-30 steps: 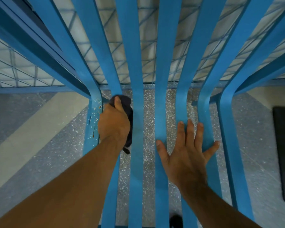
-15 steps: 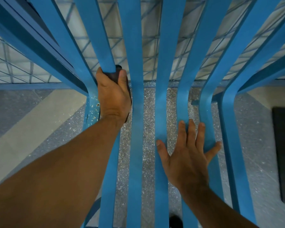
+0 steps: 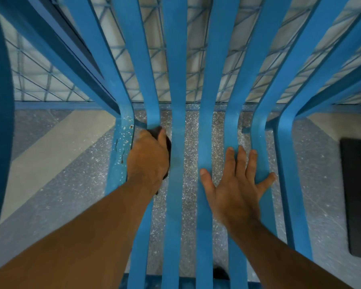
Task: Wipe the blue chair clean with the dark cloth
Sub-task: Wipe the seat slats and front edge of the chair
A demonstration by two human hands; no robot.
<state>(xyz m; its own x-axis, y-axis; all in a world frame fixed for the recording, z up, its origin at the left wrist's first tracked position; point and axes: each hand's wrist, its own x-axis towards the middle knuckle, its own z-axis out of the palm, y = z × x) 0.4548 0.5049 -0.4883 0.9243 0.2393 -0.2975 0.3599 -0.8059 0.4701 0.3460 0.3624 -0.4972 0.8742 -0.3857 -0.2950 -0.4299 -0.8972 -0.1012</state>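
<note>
Hands: left (image 3: 147, 161) round cloth (image 3: 168, 146), right (image 3: 236, 190) flat

L hand (image 3: 148, 161) w/ dark cloth (image 3: 168, 146) back down from bend, lower on blue chair's (image 3: 176, 80) seat slat.

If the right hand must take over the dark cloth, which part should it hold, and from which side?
Probably the edge of the dark cloth that bulges out on the right of the left hand. The right hand should come from the right, across the slat; the left hand's grip covers the rest.
</note>
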